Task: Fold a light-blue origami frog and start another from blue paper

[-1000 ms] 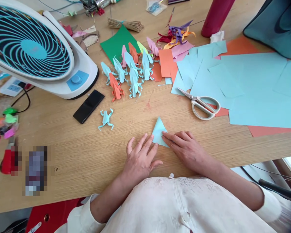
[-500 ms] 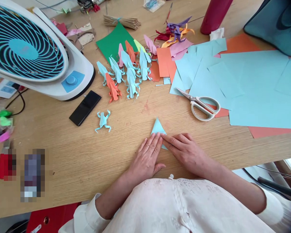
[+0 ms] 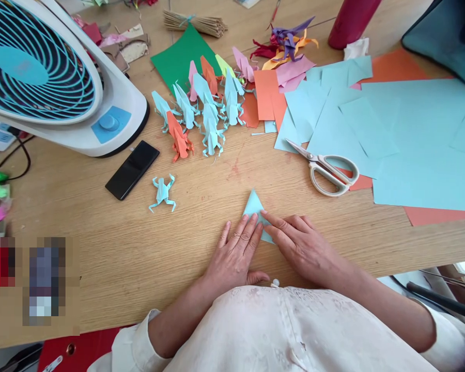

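Note:
A small light-blue folded paper triangle (image 3: 253,203) lies on the wooden table close to my body, its tip pointing away from me. My left hand (image 3: 236,250) rests flat over its lower left part, fingers stretched out and thumb apart. On its right edge press the fingertips of my right hand (image 3: 300,245), with the index finger extended and the other fingers partly bent. Both hands cover much of the triangle's lower half. Off to the left lies a finished light-blue paper frog (image 3: 163,193). Scissors (image 3: 331,173) with pale handles lie to the right, blades towards the far left.
A white and blue fan (image 3: 116,121) stands at the left beside a black phone (image 3: 132,170). Folded paper figures (image 3: 211,124) in several colours cluster ahead, near a green sheet (image 3: 186,51). Light-blue sheets (image 3: 422,150) spread at the right. A dark red bottle (image 3: 351,23) stands behind.
My right index fingertip has slid a little up the triangle's right edge, and my left fingers have spread slightly. The whole view has shifted a little.

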Tool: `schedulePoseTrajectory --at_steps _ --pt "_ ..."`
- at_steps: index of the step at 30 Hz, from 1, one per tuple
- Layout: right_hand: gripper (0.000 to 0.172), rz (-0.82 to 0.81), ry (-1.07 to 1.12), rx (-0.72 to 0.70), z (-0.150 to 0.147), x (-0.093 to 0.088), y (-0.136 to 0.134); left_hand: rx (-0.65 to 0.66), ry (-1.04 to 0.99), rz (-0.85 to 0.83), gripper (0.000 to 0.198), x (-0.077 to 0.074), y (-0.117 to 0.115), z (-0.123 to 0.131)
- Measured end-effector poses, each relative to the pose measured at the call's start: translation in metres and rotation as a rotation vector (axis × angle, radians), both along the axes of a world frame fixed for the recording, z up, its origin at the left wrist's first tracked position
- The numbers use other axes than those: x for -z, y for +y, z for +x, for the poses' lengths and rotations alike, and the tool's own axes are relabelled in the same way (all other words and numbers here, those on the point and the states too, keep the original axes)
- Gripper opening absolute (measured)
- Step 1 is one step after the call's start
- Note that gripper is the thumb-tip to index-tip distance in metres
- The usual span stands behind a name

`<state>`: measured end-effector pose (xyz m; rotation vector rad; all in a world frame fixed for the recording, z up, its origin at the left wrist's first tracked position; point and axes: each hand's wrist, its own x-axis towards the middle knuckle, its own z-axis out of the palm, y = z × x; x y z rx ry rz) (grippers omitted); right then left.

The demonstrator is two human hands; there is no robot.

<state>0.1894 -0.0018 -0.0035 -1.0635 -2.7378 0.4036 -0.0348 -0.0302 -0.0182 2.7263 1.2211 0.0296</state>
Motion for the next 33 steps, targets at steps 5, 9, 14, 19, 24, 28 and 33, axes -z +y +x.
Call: schedulePoseTrajectory --at_steps 5,9,14,19,24,28,33 --pt "0.036 0.066 -0.035 0.006 -0.0013 -0.0012 0.0008 -0.009 -0.005 -0.021 0.097 -0.0030 0.0016 0.0011" --pt "0.042 0.112 -0.026 0.010 -0.0014 0.0000 0.0006 -0.021 -0.048 0.020 0.097 -0.0043 0.0031 0.0022" --pt "0.047 0.091 -0.028 0.002 0.0001 0.0028 -0.0004 -0.041 -0.069 0.012 0.094 -0.0065 0.0052 0.0011" --pt "0.045 0.073 -0.048 -0.007 0.0024 0.0036 0.0000 -0.050 -0.055 -0.010 0.093 -0.0040 0.0037 0.0008" --pt "0.042 0.062 -0.049 0.006 0.0032 0.0034 0.0007 -0.083 -0.015 -0.004 0.095 -0.0021 0.0010 0.0018" --pt "0.041 0.083 -0.057 0.001 0.0022 0.0020 0.0014 -0.093 0.034 0.020 0.099 -0.0026 0.0001 0.0024" --pt "0.040 0.090 -0.038 0.015 0.0004 0.0000 0.0016 -0.118 0.047 0.036 0.103 -0.0029 0.0002 0.0035"
